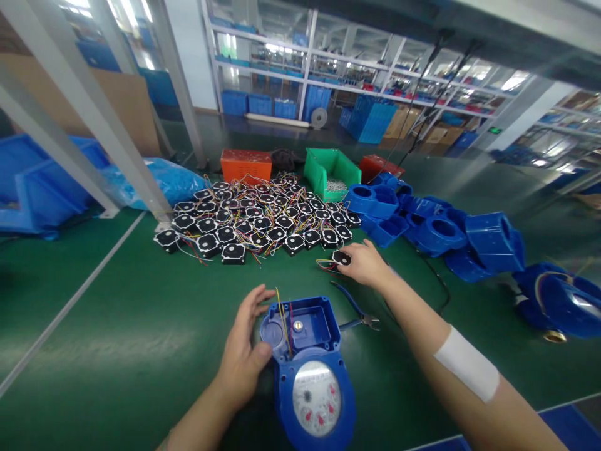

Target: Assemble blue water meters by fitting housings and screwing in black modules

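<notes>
On the green surface (141,326), the blue meter (307,358) lies face up, so its inside shows. The hands are apart: the left hand (241,354) curves loosely at its side, maybe for steadiness; the right hand (365,264) pinches a black part (340,257).

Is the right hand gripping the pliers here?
No, the right hand has its fingers on a black module, while the pliers lie apart on the green tabletop.

The blue meter (310,355) lies with its dial (317,398) upward and its compartment (319,321) open, yellow and red wires (282,319) across it; the small black box (340,258) with thin wires (323,264) is beyond
</notes>
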A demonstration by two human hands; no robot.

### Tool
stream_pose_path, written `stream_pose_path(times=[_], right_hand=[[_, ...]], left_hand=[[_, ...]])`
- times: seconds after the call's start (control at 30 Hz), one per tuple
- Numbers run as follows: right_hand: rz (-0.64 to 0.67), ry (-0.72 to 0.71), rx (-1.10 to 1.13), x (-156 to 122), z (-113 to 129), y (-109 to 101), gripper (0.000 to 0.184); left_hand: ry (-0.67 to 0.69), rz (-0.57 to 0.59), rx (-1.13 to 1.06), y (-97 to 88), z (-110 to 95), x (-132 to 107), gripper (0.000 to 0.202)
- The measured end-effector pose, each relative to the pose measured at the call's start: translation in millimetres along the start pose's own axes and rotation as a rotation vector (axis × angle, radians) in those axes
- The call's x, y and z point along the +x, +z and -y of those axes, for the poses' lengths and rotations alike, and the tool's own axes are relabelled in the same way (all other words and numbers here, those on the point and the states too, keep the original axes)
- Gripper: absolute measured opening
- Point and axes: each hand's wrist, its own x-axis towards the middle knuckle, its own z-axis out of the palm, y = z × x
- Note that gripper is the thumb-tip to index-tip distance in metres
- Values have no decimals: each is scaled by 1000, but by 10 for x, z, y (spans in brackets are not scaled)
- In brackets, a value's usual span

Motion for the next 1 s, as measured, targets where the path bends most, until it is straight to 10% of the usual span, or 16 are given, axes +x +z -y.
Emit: stream_pose_path(times=[0.17,0.33,0.47,0.67,1.0], right_hand=[[-169,-31,53,-126,206,-533,25],[-425,-199,177,-364,644,-1045,30],[-513,-298,272,-610,880,-1251,34],[-350,-391,345,-886,875,-1201,39],[-59,-450,408,-938,882,-852,43]], left_hand=[[151,-171,201,-82,-374,347,51],[290,-82,568,-4,-896,775,50],[456,-112,618,52,-1181,779,8],[379,47,750,-40,-1381,257,10],[62,325,906,-205,-1093,-268,28]])
